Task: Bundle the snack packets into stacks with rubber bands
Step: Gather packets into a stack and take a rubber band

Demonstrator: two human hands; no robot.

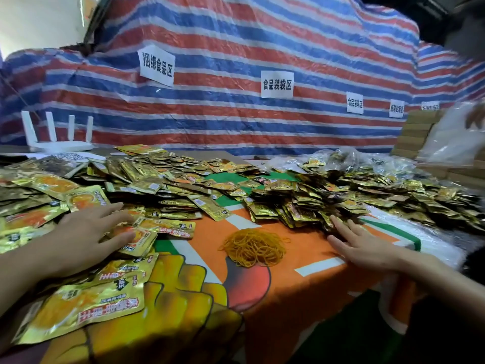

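Gold snack packets (162,185) with orange prints lie loose all over the table, thickest at the left and back. A heap of bundled-looking packet stacks (301,203) fills the right middle. A pile of orange rubber bands (253,246) sits on the cloth between my hands. My left hand (89,232) rests flat with straight fingers on loose packets at the left. My right hand (359,243) lies flat on the cloth, its fingertips touching the near edge of the stacked heap.
The table wears an orange, green and white printed cloth (262,292). A white router (60,143) stands at the back left. A striped tarp (236,48) with paper signs forms the backdrop. Clear plastic bags (451,143) and another person's hand (476,116) are at the far right.
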